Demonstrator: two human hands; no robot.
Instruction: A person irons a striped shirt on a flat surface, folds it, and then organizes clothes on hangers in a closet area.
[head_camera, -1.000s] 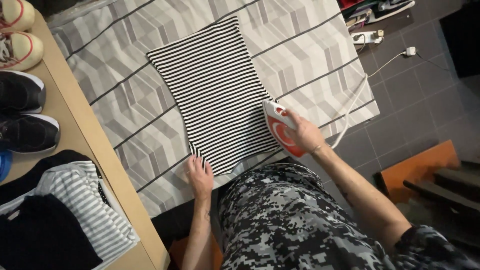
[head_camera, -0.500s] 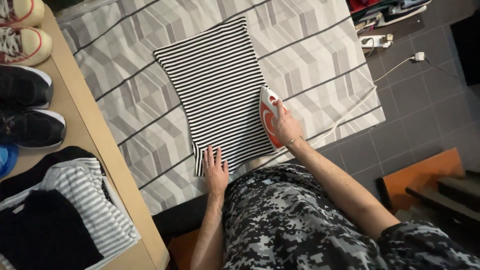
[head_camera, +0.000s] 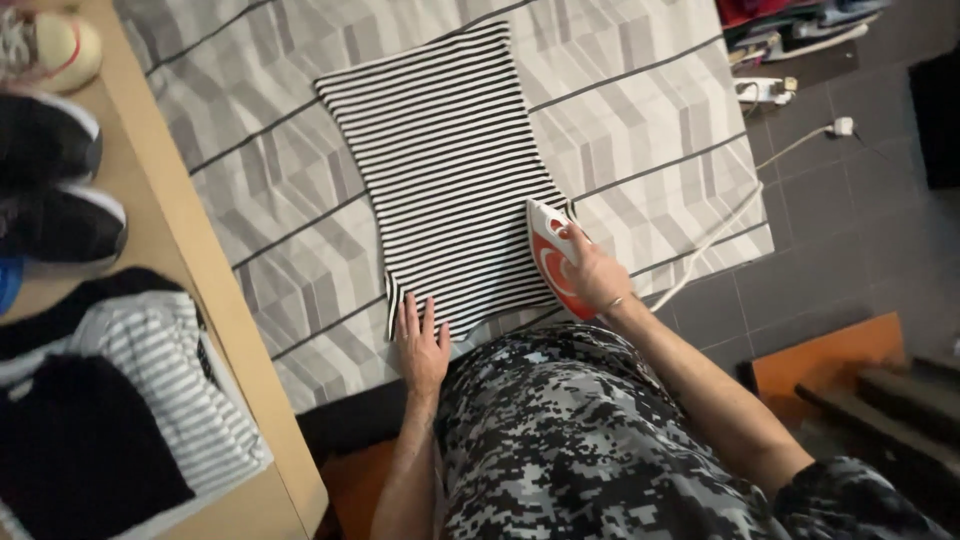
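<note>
A black-and-white striped garment (head_camera: 445, 170) lies flat on a grey patterned cloth (head_camera: 640, 100) spread over the ironing surface. My right hand (head_camera: 593, 275) grips the handle of a red and white iron (head_camera: 553, 262), which rests on the garment's near right corner. My left hand (head_camera: 421, 345) lies flat, fingers spread, pressing the garment's near left corner. The iron's white cord (head_camera: 725, 215) trails off to the right toward the floor.
A wooden shelf (head_camera: 190, 260) on the left carries shoes (head_camera: 50, 190) and folded clothes (head_camera: 120, 400). A power strip (head_camera: 765, 92) and a plug sit on the grey tiled floor at the right. An orange box (head_camera: 830, 350) stands at the lower right.
The iron has slid back toward me along the garment's right edge, after moving away half a second ago. My left hand stays flat on the near left corner.
</note>
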